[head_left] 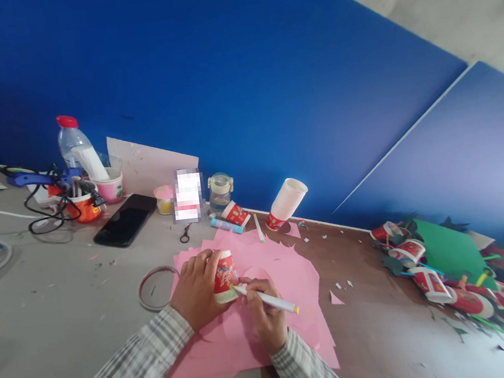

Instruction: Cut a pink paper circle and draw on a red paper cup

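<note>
My left hand (pixel 198 285) is wrapped round a red patterned paper cup (pixel 226 272), which stands a little tilted over pink paper sheets (pixel 291 294). A pale yellow-green band runs along the cup's lower edge. In my right hand (pixel 266 315) is a white marker (pixel 276 302) with a yellow end, held like a pen. Its tip meets the cup near that band; whether it presses on the surface I cannot tell. Part of the cup is hidden behind my left fingers. A roll of tape (pixel 148 298) lies just left of my left hand.
Along the blue partition stand a stack of paper cups (pixel 286 200), a lidded jar (pixel 220 192) and a tipped red cup (pixel 235 214). A black phone (pixel 126 220) and small scissors (pixel 185 234) lie left. Red cups and green paper (pixel 445 246) crowd the right side.
</note>
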Demonstrator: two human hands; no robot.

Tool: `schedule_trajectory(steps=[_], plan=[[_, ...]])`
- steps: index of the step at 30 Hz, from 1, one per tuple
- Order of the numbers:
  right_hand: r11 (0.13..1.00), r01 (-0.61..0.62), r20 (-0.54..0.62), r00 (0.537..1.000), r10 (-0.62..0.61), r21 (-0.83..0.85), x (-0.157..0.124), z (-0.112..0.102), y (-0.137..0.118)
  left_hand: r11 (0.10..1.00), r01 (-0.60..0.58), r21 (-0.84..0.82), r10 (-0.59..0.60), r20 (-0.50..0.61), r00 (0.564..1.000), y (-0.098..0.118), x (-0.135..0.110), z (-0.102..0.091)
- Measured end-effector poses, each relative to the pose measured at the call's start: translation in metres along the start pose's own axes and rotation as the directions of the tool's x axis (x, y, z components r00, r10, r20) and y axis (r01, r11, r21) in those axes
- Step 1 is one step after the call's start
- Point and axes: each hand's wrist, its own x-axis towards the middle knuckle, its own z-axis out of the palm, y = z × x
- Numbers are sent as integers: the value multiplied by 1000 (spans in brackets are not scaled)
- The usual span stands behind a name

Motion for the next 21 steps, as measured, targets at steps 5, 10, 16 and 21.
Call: schedule_trajectory(steps=[5,10,16,21], plan=[[1000,13,-11,1000,-13,-9,1,0,-1,1000,0,1,0,-2,1000,0,0,0],[1000,0,-5,1000,0,9,0,1,0,1000,-4,-9,4,-11,1000,0,0,0],[1000,3,-9,1000,-3,-2,0,1,2,1000,-6,-12,6,3,1000,0,0,0],[1000,-14,-19,1000,14,7,0,2,0,1000,-4,-1,4,9,1000,0,-1,0]])
